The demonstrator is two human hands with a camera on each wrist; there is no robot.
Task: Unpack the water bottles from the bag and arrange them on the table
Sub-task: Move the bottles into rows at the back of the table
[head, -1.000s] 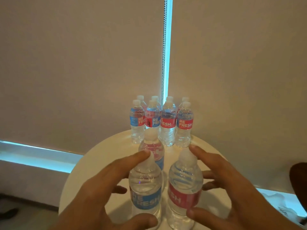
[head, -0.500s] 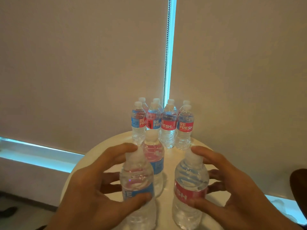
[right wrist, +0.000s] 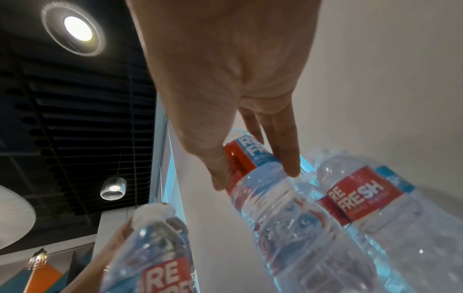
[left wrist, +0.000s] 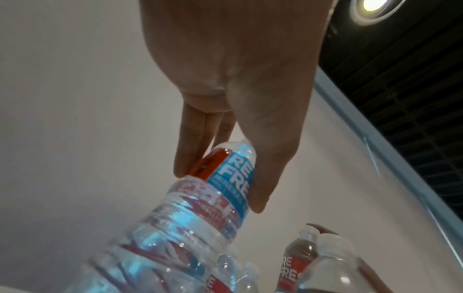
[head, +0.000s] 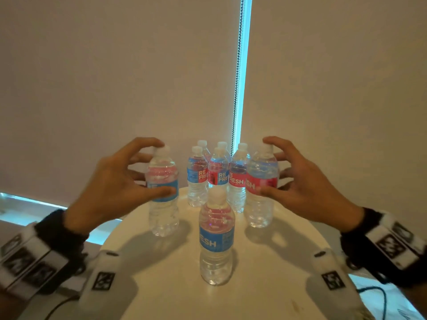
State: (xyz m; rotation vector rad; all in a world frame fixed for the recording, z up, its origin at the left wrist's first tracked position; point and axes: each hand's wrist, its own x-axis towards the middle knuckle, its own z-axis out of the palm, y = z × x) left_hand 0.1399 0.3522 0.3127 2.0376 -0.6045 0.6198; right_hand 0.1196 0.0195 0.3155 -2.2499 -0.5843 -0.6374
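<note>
Pale roller blinds (head: 115,88) hang behind a round white table (head: 265,262) where the water bottles stand. At its far edge sits a tight cluster of bottles (head: 218,174), and one lone bottle (head: 216,241) stands upright nearer the middle. The left hand (head: 120,183) grips a bottle (head: 163,192) by its label at the cluster's left. The right hand (head: 307,183) holds another bottle (head: 262,188) at the cluster's right. Whether either held bottle touches the tabletop is hard to tell.

Black wristbands (head: 57,229) on both wrists, white camera blocks (head: 392,243) with black-and-white square markers, dark cables (head: 379,294).
</note>
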